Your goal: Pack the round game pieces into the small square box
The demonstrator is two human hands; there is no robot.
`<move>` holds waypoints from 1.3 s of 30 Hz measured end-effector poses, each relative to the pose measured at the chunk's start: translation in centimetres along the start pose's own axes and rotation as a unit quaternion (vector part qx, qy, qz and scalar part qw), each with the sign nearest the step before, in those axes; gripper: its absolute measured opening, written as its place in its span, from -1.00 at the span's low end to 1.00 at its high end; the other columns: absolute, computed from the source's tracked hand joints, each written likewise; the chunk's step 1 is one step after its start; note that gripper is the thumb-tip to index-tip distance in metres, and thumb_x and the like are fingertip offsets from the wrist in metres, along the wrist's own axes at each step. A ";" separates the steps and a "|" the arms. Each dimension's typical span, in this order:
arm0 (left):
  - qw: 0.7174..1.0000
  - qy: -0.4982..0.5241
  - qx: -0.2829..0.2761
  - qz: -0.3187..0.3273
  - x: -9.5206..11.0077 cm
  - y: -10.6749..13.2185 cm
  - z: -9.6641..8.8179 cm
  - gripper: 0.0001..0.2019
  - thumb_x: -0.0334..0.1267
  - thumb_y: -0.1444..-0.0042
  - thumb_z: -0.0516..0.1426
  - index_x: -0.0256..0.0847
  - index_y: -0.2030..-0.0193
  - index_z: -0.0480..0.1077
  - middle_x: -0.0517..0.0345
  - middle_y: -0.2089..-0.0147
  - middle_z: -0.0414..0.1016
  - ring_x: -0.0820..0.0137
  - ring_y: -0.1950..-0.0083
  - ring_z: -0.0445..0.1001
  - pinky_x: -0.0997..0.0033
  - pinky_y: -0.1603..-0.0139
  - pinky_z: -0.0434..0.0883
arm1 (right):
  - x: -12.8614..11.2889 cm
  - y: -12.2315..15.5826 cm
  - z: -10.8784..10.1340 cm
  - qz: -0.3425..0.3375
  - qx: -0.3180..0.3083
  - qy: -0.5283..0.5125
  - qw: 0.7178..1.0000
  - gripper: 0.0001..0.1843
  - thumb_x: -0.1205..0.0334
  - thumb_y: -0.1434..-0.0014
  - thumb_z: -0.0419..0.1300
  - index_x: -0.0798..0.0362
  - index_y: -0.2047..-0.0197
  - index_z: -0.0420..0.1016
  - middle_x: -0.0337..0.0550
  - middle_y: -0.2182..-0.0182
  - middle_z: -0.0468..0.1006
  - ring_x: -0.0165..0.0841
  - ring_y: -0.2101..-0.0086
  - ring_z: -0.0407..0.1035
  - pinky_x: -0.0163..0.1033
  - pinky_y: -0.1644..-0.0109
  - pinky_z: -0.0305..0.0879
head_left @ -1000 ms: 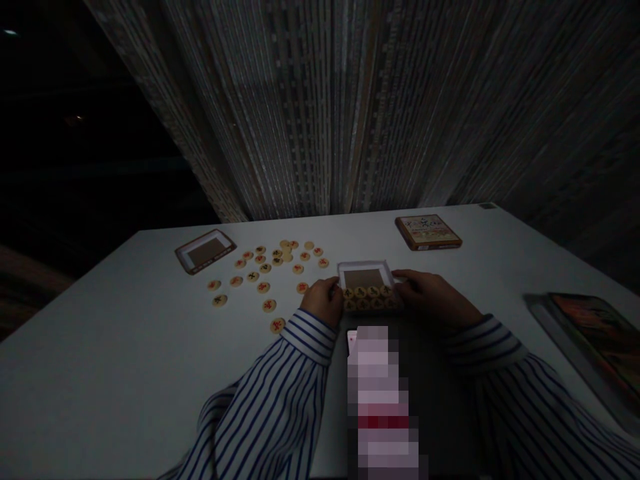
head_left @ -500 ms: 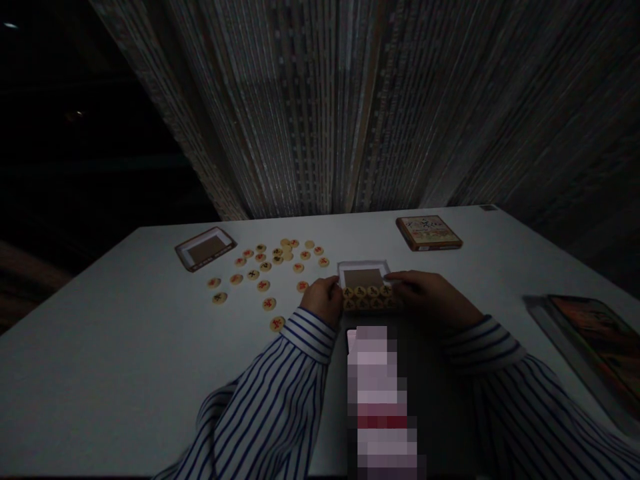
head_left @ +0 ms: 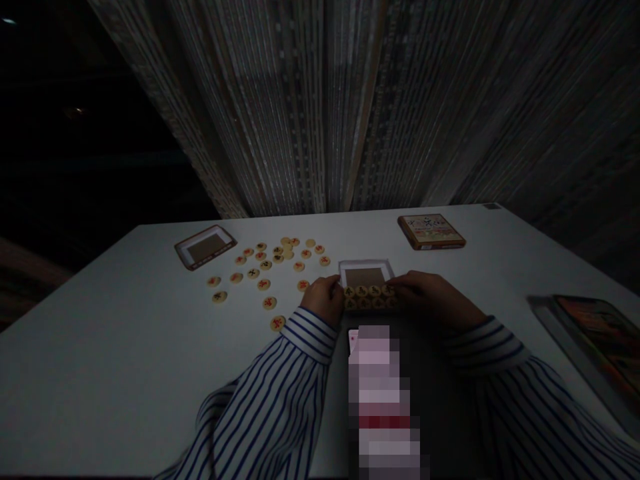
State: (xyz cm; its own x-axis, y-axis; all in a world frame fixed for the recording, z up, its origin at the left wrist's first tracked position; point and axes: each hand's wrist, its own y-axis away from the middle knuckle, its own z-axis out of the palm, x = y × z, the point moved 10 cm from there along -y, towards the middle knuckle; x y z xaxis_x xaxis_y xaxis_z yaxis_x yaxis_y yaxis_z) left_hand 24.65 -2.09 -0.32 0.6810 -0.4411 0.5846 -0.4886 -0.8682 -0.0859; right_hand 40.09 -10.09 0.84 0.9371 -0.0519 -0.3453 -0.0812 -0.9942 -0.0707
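Note:
In front of me on the table stands a small open box [head_left: 366, 277] with a light rim and brown inside. Two rows of round Chinese chess pieces [head_left: 361, 291] with dark characters fill its near part. My left hand [head_left: 324, 300] is closed around the box's left side, thumb at the rim. Across from it, my right hand [head_left: 429, 293] has its fingers pressed together at the right side, by the end piece of the upper row. Loose chess pieces [head_left: 263, 285], mostly with red characters, lie scattered left of the box; a few are face down.
A box lid or tray [head_left: 231, 238] lies at the back left of the white table [head_left: 125, 347]. A closed printed box [head_left: 433, 231] rests at the back right. Nearer on the right is a dark, colourful flat object [head_left: 600, 340]. A pixelated patch covers the area below the hands.
My right fingertips have slid slightly down and toward me along the box's right side. The left hand stays on the box, and the loose pieces lie as before.

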 end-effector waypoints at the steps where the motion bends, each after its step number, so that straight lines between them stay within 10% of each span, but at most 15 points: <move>1: 1.000 0.002 0.000 0.001 0.0 0.0 0.0 -0.68 -0.37 -0.06 0.04 -0.30 0.03 0.41 -0.06 0.11 0.51 0.31 0.10 0.46 0.35 0.06 0.37 | 0.0 0.0 0.0 0.000 -0.001 -0.001 1.000 -0.64 0.25 -0.13 -0.04 0.06 0.11 0.50 -0.05 0.28 0.55 -0.28 0.27 0.41 -0.22 0.20 0.29; 39: 0.999 0.015 0.033 0.011 -0.1 0.1 -0.3 -0.69 -0.37 -0.05 0.03 -0.28 0.06 0.43 -0.02 0.15 0.53 0.33 0.15 0.48 0.37 0.10 0.39 | 0.8 0.3 -0.4 0.064 0.025 -0.064 0.996 -0.61 0.26 -0.08 -0.02 0.11 0.02 0.35 -0.17 0.49 0.52 -0.37 0.48 0.37 -0.33 0.45 0.17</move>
State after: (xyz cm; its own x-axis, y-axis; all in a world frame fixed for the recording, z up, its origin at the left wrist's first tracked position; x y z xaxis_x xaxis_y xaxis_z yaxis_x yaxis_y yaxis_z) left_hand 24.35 -2.07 -0.21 0.6537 -0.4536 0.6058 -0.4649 -0.8723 -0.1514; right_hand 40.99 -10.43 0.95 0.8673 -0.1631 -0.4703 -0.2175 -0.9740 -0.0634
